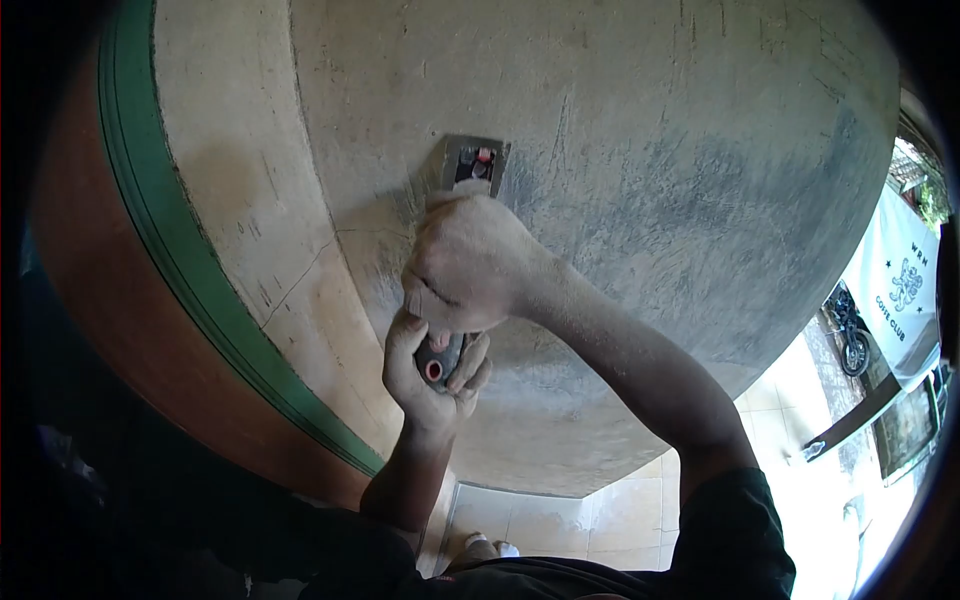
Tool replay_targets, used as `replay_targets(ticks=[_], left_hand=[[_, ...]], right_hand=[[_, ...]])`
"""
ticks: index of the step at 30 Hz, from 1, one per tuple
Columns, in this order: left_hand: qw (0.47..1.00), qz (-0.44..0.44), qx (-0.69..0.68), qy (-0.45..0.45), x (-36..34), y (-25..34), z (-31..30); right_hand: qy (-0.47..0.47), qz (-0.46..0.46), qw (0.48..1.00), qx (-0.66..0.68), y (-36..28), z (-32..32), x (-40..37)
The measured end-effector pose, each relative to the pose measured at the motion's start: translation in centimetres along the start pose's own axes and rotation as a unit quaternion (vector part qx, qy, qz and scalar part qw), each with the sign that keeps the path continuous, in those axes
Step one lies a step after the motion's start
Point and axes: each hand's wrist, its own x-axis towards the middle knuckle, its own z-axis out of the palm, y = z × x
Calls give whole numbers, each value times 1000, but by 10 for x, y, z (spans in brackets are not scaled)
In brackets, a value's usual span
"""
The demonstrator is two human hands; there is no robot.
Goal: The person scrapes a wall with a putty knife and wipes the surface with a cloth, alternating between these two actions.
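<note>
A scraper (477, 163) with a wide flat metal blade and a dark handle lies along my line of sight, its blade against or very close to the scuffed grey wall (640, 290). My right hand (470, 260) is closed in a fist around the handle and hides most of it. Below that fist, my left hand (408, 375) is closed around the butt end of the same handle, where a red-rimmed hole shows. Pale dust covers both hands. Around the blade, the wall has dark patches and scratches.
At left, a thin crack runs across a paler wall strip (230, 150), beside a green frame (190, 235) and a reddish-brown panel (100, 200). Tiled floor (620, 515) lies below. Outside at right are a white banner (900, 280) and a motorcycle (850, 335).
</note>
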Motion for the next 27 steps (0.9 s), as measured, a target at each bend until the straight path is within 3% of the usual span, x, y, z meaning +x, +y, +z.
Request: replay_targets(ticks=[3,7,9,11,13,15,16,17,18,19,20,22,23,24,25,27], left_hand=[[1000,-3,17,-7,-1,1,3],[997,-20,51,56,-13,-22,-9],[998,-24,41,37,-2,-18,-14],[999,-50,3,-14,6,-11,-9],[999,-40,7,-10,3,-9,10],[996,39,84,-18,-2,-14,14],[994,44,100,-16,-14,-18,13],[977,57,202,39,-30,-24,17],[933,150,328,-2,-39,-36,-2],[862,243,442,-42,-46,-50,-21],[895,201,395,-50,-64,-60,-16],[932,78,348,-59,-97,-76,-20],[935,-4,350,-62,-110,-81,-29],[900,-4,424,-102,-119,-87,-42],[866,43,488,-97,-124,-95,-48],[845,-58,525,-85,-138,-85,-50]], right_hand=[[12,43,999,7,-1,2,0],[0,-1,1000,-6,3,24,-14],[-5,3,999,-31,6,21,-11],[87,10,996,24,9,2,-5],[90,15,991,103,8,-9,-8],[365,41,915,166,-4,-9,-22],[391,68,900,181,-14,-1,-41],[423,148,873,192,-34,8,-57],[450,224,841,198,-58,20,-74],[416,294,822,255,-78,45,-97],[384,308,796,352,-94,61,-116],[213,391,629,637,-126,74,-156],[219,415,587,660,-141,94,-171],[225,439,541,681,-151,111,-181],[225,442,538,681,-158,113,-184],[239,453,576,637,-166,112,-188]])
